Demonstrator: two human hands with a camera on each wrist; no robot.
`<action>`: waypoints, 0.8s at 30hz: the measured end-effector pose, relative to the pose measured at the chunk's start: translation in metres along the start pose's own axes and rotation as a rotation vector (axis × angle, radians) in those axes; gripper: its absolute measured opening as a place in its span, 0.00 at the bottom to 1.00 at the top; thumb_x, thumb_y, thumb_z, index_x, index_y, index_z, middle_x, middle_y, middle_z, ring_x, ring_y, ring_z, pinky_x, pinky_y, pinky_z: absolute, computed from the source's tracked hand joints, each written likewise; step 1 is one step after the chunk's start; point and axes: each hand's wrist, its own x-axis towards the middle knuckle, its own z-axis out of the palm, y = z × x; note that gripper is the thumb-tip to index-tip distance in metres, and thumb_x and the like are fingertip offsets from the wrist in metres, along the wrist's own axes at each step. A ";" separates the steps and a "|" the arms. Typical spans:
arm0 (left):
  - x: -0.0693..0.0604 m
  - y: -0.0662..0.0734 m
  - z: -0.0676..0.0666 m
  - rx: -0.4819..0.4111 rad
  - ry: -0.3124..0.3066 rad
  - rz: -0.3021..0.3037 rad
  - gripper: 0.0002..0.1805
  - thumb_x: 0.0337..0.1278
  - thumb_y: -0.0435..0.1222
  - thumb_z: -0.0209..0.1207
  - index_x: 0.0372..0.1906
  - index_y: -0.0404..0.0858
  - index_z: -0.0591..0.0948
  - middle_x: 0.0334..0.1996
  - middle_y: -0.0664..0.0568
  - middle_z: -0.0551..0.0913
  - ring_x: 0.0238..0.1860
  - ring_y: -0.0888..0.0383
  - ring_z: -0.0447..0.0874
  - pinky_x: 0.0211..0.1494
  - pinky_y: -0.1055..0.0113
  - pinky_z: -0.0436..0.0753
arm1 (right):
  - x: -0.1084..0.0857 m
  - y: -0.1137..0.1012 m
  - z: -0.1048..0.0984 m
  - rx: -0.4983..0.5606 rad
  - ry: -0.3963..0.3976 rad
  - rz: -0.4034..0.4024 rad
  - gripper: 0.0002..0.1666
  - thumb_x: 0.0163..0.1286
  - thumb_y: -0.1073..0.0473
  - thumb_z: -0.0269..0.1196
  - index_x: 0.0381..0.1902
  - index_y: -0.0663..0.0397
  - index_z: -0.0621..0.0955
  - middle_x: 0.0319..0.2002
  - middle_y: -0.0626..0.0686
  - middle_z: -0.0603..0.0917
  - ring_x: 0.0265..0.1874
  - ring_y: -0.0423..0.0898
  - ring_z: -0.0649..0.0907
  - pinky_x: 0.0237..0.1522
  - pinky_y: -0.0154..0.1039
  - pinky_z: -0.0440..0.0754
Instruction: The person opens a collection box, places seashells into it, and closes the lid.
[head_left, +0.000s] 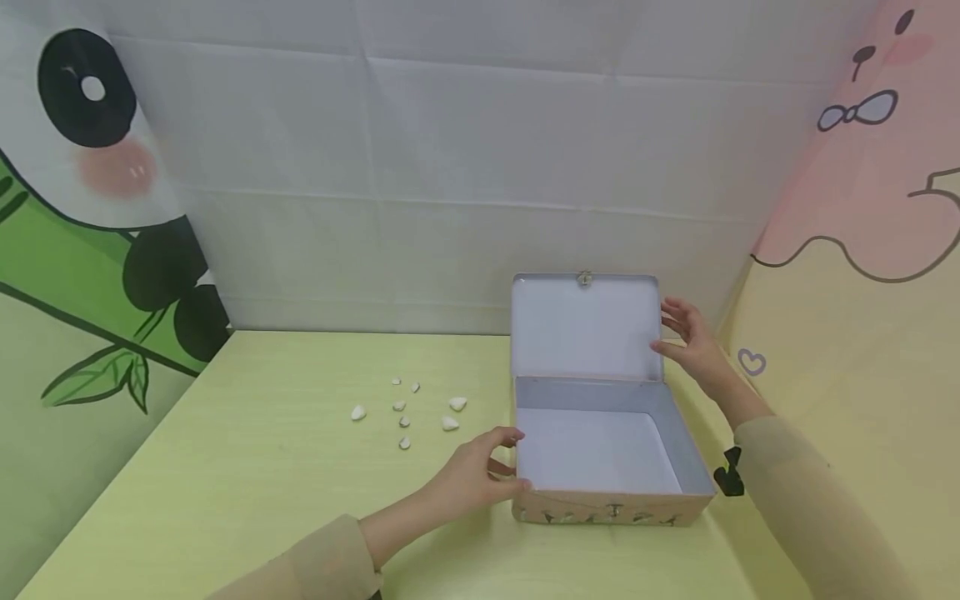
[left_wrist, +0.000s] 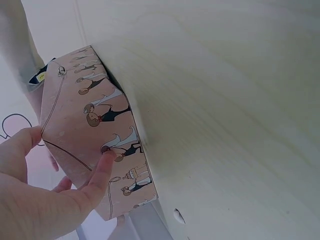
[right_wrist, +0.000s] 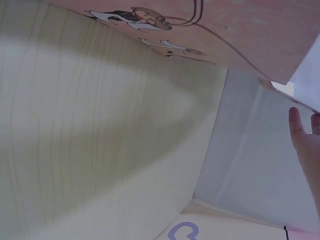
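Gripping an open printed box (head_left: 573, 508) on a pale yellow table (head_left: 187, 508), a person pinches the box's near left corner with the left hand (head_left: 476, 468), thumb up at the top edge and a fingertip against the outside. At the box's far side the lid (head_left: 585, 329) stands raised, its right edge held by the right hand (head_left: 699, 346), the thumb in front and the fingers beyond; how firmly, the views do not tell. Just left of the box lie eight small white pieces (head_left: 457, 404), loose. Should the right thumb and fingers slip, the lid could drop forward onto the left thumb at the box's edge, clasp (head_left: 584, 278) side leading. Pushing the lid too far back might lift the box's front, since only the left hand appears to brace it. A sideways tug could skew the box leftward, knocking the nearest pieces out of place.
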 end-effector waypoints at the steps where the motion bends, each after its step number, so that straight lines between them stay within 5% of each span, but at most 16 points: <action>1: 0.000 0.000 0.000 0.000 0.000 0.000 0.35 0.51 0.42 0.67 0.63 0.38 0.68 0.58 0.43 0.73 0.44 0.53 0.84 0.39 0.74 0.82 | 0.000 -0.002 0.001 -0.019 -0.010 0.013 0.48 0.63 0.67 0.63 0.72 0.58 0.47 0.72 0.64 0.53 0.69 0.62 0.58 0.60 0.36 0.72; 6: 0.000 -0.001 0.000 -0.002 0.001 0.000 0.34 0.51 0.42 0.67 0.63 0.38 0.68 0.58 0.43 0.73 0.44 0.53 0.84 0.39 0.74 0.82 | -0.002 -0.008 0.006 0.009 -0.068 0.039 0.51 0.63 0.69 0.62 0.72 0.60 0.43 0.73 0.65 0.46 0.68 0.66 0.54 0.63 0.65 0.59; 14: -0.001 -0.001 0.001 -0.016 0.007 0.004 0.34 0.50 0.41 0.68 0.63 0.38 0.69 0.58 0.43 0.73 0.44 0.49 0.84 0.39 0.74 0.82 | 0.007 0.034 0.006 0.035 -0.095 0.005 0.51 0.62 0.67 0.64 0.73 0.54 0.46 0.74 0.63 0.47 0.71 0.64 0.51 0.69 0.58 0.54; 24: -0.001 -0.001 0.000 -0.021 0.007 0.001 0.35 0.50 0.41 0.68 0.63 0.38 0.69 0.58 0.43 0.73 0.44 0.50 0.84 0.40 0.74 0.82 | 0.003 0.038 0.011 -0.008 -0.183 0.108 0.52 0.63 0.63 0.64 0.73 0.55 0.44 0.73 0.67 0.45 0.71 0.67 0.49 0.66 0.64 0.53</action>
